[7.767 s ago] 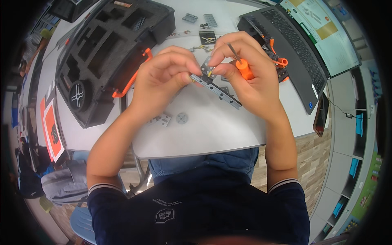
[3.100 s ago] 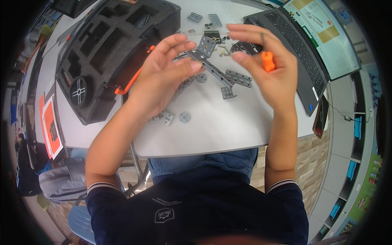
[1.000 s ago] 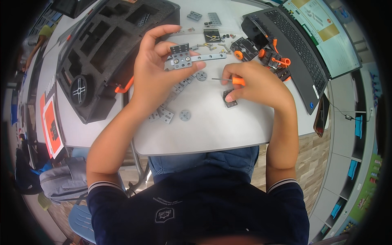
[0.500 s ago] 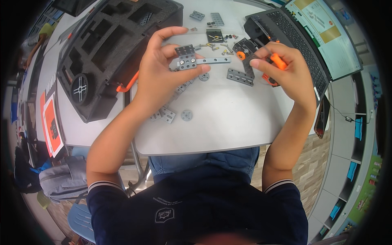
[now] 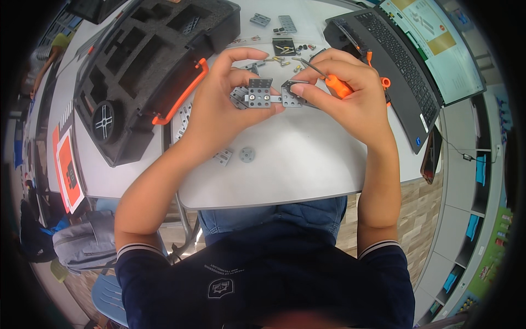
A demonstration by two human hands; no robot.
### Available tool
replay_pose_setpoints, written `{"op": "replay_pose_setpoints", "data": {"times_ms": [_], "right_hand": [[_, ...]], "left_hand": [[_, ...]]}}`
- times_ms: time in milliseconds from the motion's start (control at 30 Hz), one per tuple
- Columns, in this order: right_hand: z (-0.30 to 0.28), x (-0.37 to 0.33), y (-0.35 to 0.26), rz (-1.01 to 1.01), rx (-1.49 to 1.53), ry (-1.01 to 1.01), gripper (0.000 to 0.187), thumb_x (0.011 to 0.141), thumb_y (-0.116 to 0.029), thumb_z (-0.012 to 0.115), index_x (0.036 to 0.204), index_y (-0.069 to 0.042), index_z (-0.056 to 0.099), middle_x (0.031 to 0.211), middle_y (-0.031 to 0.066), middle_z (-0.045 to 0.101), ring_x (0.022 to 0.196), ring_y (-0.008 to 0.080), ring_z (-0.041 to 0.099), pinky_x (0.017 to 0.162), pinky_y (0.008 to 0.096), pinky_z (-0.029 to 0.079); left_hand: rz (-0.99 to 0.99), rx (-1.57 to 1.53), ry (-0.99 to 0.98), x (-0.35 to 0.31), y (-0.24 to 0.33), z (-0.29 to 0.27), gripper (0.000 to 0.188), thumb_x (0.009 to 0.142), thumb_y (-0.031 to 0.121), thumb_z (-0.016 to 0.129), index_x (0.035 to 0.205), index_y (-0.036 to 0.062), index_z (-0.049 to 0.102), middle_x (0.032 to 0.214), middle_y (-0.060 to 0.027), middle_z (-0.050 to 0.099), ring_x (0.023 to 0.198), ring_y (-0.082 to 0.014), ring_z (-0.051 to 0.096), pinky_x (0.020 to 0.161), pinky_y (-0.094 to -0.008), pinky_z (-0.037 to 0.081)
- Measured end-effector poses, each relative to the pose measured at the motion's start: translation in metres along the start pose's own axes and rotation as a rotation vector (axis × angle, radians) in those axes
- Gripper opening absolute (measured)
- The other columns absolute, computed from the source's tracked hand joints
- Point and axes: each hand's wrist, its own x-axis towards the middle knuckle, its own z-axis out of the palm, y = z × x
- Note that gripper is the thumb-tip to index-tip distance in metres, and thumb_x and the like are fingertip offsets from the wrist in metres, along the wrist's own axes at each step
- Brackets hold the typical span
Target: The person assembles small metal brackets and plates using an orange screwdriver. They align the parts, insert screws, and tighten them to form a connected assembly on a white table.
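Observation:
My left hand [image 5: 219, 104] is closed on a grey metal assembly: a perforated bracket [image 5: 259, 97] fastened with two screws to a flat beam [image 5: 278, 99]. At the beam's right end, a second perforated bracket [image 5: 290, 98] is pinched between the thumb and fingers of my right hand [image 5: 356, 93]. It overlaps the beam there; whether the holes line up I cannot tell. The same hand keeps a screwdriver with an orange handle [image 5: 338, 86] tucked in its fingers, the shaft pointing up and left. Loose screws [image 5: 282, 60] lie beyond my hands on the white table [image 5: 274, 159].
A black case [image 5: 219, 33] with a foam insert and orange handle stands at left, a black wheel [image 5: 107, 122] on it. An open laptop [image 5: 394, 71] is at right. A round grey disc [image 5: 247, 154] and perforated plates [image 5: 286, 23] lie about the table.
My right hand has moved left from beside the laptop to the beam's end, bringing the second bracket against it. My left hand has shifted slightly right and down with its assembly.

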Motion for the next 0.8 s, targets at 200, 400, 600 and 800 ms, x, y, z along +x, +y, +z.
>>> {"op": "replay_pose_setpoints", "data": {"times_ms": [200, 400, 600, 800], "right_hand": [[-0.0039, 0.0007, -0.0002, -0.003, -0.06, 0.044, 0.02, 0.078, -0.009, 0.081, 0.093, 0.002, 0.075, 0.087, 0.007, 0.07, 0.079, 0.0167, 0.066, 0.073, 0.0272, 0.05], [-0.0038, 0.0005, -0.0011, 0.0, -0.038, 0.042, 0.017, 0.078, -0.002, 0.08, 0.095, 0.0, 0.078, 0.084, 0.0042, 0.066, 0.08, 0.0111, 0.059, 0.07, 0.0253, 0.046], [-0.005, 0.0009, 0.0005, 0.011, -0.042, 0.03, 0.02, 0.079, -0.01, 0.081, 0.095, 0.001, 0.076, 0.087, 0.0062, 0.07, 0.081, 0.0158, 0.067, 0.074, 0.0268, 0.05], [-0.0055, 0.0006, 0.0009, 0.002, -0.047, 0.019, 0.022, 0.079, -0.011, 0.082, 0.095, 0.001, 0.076, 0.088, 0.0064, 0.071, 0.081, 0.0166, 0.067, 0.074, 0.0269, 0.05]], "left_hand": [[0.009, -0.021, 0.025, 0.0011, 0.0001, -0.0008, 0.072, 0.071, -0.008, 0.084, 0.133, 0.0024, 0.047, 0.093, -0.0075, 0.074, 0.096, -0.0134, 0.069, 0.089, -0.0257, 0.052], [-0.006, -0.011, 0.028, 0.0017, -0.0011, -0.0035, 0.072, 0.072, -0.005, 0.085, 0.133, 0.0027, 0.048, 0.093, -0.0082, 0.074, 0.097, -0.0138, 0.069, 0.089, -0.0256, 0.052], [-0.011, -0.017, 0.037, 0.0021, -0.0011, -0.0034, 0.072, 0.072, -0.006, 0.085, 0.133, 0.0031, 0.048, 0.094, -0.0083, 0.074, 0.097, -0.0145, 0.069, 0.089, -0.0262, 0.053], [-0.018, -0.002, 0.031, 0.0022, -0.0015, -0.0034, 0.072, 0.072, -0.006, 0.085, 0.133, 0.0032, 0.048, 0.095, -0.0084, 0.074, 0.099, -0.0145, 0.069, 0.092, -0.0272, 0.052]]}}
